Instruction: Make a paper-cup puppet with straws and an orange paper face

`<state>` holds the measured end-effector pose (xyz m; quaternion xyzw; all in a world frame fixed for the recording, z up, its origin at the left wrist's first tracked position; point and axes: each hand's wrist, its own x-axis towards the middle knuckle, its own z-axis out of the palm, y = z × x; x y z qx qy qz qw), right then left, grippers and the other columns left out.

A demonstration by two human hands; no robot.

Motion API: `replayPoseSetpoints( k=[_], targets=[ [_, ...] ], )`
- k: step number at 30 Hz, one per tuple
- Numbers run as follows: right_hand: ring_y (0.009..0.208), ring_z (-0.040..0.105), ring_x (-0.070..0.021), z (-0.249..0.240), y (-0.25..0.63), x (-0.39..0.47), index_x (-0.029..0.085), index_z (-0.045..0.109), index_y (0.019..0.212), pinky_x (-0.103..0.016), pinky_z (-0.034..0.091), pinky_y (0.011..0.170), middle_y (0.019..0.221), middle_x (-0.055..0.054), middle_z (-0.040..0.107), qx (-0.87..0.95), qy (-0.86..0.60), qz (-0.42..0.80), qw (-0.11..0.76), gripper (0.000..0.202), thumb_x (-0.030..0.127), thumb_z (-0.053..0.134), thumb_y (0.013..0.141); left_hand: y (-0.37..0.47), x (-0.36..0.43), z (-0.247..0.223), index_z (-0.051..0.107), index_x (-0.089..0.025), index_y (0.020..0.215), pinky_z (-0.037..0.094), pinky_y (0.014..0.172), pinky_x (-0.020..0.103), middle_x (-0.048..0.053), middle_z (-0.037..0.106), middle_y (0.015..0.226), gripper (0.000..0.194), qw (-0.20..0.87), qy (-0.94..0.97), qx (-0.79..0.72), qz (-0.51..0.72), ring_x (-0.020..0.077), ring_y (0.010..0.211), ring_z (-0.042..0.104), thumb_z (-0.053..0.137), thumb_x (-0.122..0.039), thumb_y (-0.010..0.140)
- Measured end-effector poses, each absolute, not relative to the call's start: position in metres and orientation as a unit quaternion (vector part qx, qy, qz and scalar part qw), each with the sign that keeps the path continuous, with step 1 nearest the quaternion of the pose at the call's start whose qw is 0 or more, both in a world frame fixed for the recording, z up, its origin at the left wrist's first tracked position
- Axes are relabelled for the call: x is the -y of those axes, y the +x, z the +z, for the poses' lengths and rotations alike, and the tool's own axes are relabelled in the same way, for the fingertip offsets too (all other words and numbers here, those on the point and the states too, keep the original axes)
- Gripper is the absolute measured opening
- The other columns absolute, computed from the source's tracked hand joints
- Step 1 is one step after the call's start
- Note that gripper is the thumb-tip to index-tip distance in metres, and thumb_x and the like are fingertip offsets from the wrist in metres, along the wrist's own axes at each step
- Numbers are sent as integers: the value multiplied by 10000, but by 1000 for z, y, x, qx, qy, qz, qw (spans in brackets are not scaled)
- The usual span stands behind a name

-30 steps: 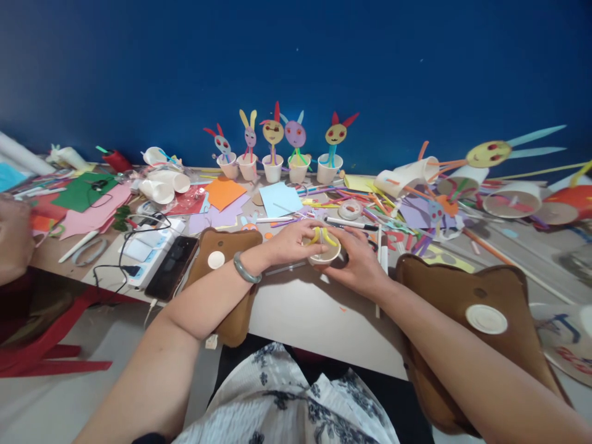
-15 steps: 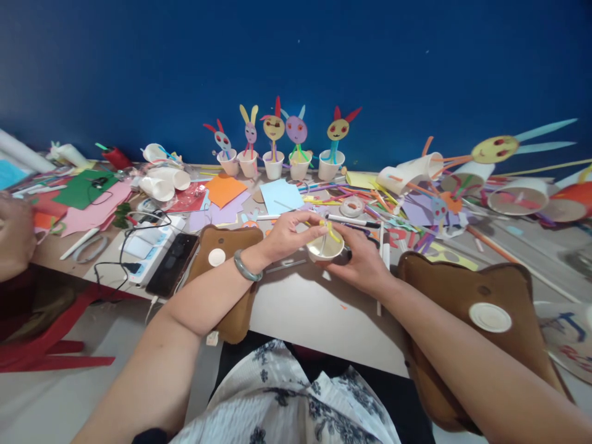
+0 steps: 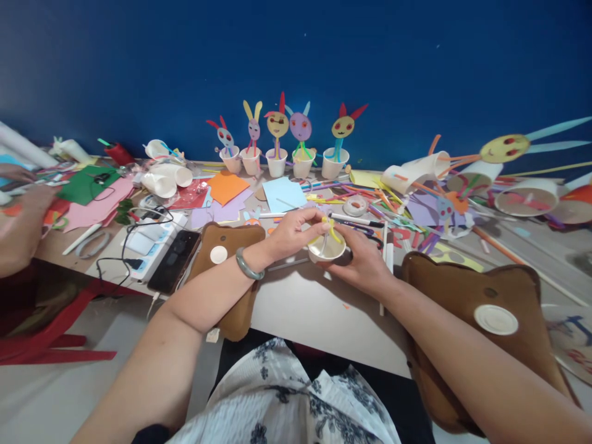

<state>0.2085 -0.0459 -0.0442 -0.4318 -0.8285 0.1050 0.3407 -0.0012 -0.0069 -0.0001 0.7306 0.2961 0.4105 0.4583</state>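
My right hand [image 3: 364, 259] is wrapped around the side of a white paper cup [image 3: 319, 254], which it holds just above the table with its mouth toward me. At the cup's rim, the fingers of my left hand [image 3: 296, 234] are pinched together on a bent yellow pipe cleaner [image 3: 335, 235]. A thin pale strip hangs from there into the cup; its lower end is hard to make out. A bracelet circles my left wrist.
Several cups with paper-faced figures [image 3: 277, 161] stand along the blue wall. Brown cushion-like pads [image 3: 472, 283] flank my arms. A phone [image 3: 174, 262] and a power strip [image 3: 160, 243] lie left. Another person's hand [image 3: 34, 206] is at far left.
My hands keep their hold on the cup and yellow pipe cleaner, with little movement. The other person's hand has reached farther over the table at far left. The view has shifted slightly.
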Motion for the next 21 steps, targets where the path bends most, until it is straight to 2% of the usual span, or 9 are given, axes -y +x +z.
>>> replayPoseSetpoints(
  k=[7,21],
  targets=[
    [1228,664,-387,-47,210,44,245,483,1500,-559,539,1004,1378,-156,683,828,-429,105,345,747,477,750,842,0,8,1,540,-192,793,421,711,317,22,538,786,422,392,786,-292,378,165,752,495,473,-548,1009],
    [1191,675,-388,-47,208,45,263,479,1484,-558,548,977,1367,-148,686,834,-409,106,355,712,493,734,861,-1,8,1,517,-198,810,428,752,319,28,566,824,412,387,802,-294,348,167,789,527,423,-535,1028]
  ],
)
